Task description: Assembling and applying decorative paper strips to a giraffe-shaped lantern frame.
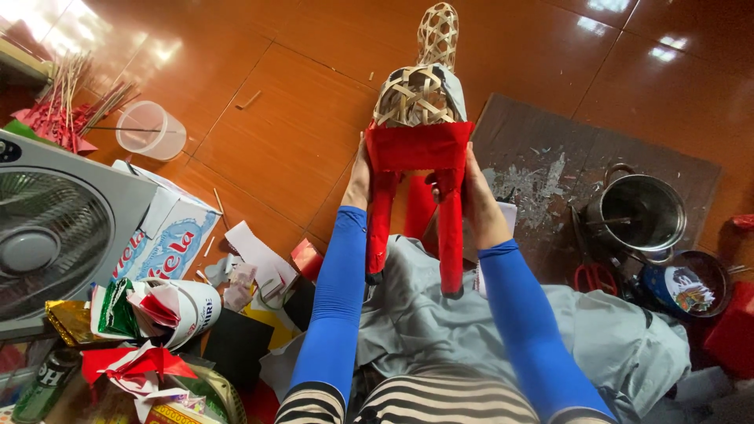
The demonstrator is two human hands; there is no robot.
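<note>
Beside a white-and-blue carton (169, 235) with red lettering at the floor's left edge, the left hand (360, 177) and right hand (477, 195) grip a woven bamboo figure (416, 94), half wrapped in red paper, above grey cloth (424, 314).

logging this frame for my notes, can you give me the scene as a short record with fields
held thing: woven bamboo frame, its lower part and legs covered in red paper
left hand: left hand grips the frame's left side
right hand: right hand grips the frame's right side
sleeves: blue, over a striped top
lap: grey cloth
right of person: metal pot on a stained mat, red-handled scissors
left of person: fan, cardboard box, clear plastic cup, paper scraps
floor: glossy orange-brown tiles
</note>
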